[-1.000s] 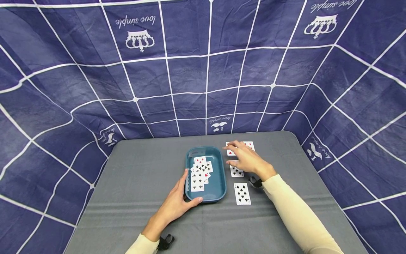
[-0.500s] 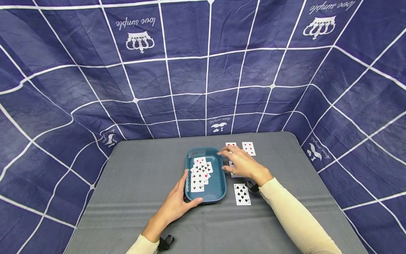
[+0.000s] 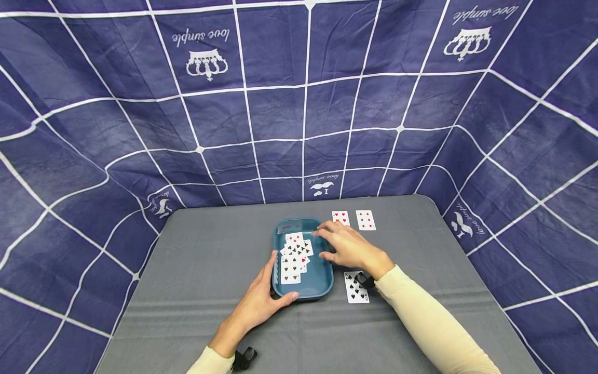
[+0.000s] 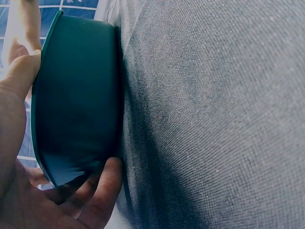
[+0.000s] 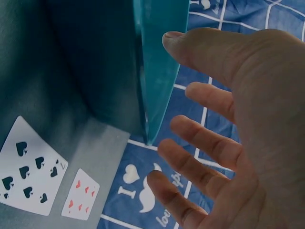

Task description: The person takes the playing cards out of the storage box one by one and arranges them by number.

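Observation:
A blue-green tray (image 3: 321, 285) holds several overlapping playing cards, a six of spades (image 3: 290, 270) on top and a diamonds card (image 3: 294, 238) at the far end. My left hand (image 3: 257, 296) holds its near left corner, thumb at the rim and fingers against the outer wall (image 4: 78, 90). My right hand (image 3: 348, 244) reaches over the tray's right rim, fingers spread, nothing between them in the right wrist view. Beneath this hand, a seven of spades (image 5: 31, 171) lies on the table, hidden in the head view.
Right of the tray lie a hearts card (image 3: 340, 216), a diamonds card (image 3: 366, 220) and a spades card (image 3: 355, 295), partly covered by the right wrist's black camera (image 3: 364, 281). A blue curtain (image 3: 280, 114) with white lines rises behind the grey table (image 3: 215, 249).
My right hand has moved left, from over the cards on the table to the tray's right rim. The far hearts and diamonds cards have come into clearer view. My left hand stays put.

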A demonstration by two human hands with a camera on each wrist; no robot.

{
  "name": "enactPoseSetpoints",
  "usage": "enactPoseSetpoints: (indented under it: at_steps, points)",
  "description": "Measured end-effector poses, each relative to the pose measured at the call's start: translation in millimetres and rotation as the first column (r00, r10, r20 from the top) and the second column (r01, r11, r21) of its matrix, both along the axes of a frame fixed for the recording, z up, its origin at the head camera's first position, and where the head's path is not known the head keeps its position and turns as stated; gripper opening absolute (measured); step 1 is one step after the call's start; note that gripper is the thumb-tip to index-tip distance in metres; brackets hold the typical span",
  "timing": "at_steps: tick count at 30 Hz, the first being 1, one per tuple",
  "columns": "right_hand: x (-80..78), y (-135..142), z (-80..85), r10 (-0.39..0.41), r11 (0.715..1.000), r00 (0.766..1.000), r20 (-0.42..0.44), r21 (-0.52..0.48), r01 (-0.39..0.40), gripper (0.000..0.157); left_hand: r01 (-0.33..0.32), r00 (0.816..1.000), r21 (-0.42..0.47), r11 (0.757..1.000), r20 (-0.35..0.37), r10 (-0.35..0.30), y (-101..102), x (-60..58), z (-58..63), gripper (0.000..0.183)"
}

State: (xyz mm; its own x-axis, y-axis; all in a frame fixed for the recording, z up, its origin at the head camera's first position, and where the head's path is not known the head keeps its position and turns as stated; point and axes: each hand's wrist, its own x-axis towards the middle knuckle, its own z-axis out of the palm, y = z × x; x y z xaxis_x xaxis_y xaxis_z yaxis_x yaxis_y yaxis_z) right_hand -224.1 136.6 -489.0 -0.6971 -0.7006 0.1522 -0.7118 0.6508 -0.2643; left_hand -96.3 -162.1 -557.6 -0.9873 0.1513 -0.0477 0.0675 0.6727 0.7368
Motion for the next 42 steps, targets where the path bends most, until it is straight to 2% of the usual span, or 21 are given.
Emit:
enactPoseSetpoints:
  at_steps: [14,22,30,37,42]
  points:
    - [7.1,-25,0.5,0.067,0.996,0.997,0.033,0.063,-0.069,0.06,0.007,1.0,-0.005,1.0,-0.022,-0.007,-1,2.0,1.1,0.129]
    - [8.8,-41,-0.2,0.097,0.988,0.995,0.034,0.115,-0.1,0.06,0.003,1.0,-0.002,1.0,0.004,-0.003,-2,1.3,1.0,0.13]
    - [12.7,-56,-0.3,0.122,0.98,0.992,0.033,0.157,-0.126,0.064,0.003,1.0,-0.003,1.0,-0.009,-0.003,-2,0.6,-0.1,0.131]
    - [11.8,-69,-4.3,0.12,0.976,0.986,0.117,0.17,-0.139,0.063,0.01,0.999,-0.002,1.0,-0.037,-0.01,-1,1.8,0.6,0.13]
    - [13.4,-78,-6.4,0.09,0.972,0.979,0.182,0.199,-0.126,0.066,0.012,1.0,0.005,1.0,-0.024,-0.012,-1,2.8,1.0,0.129]
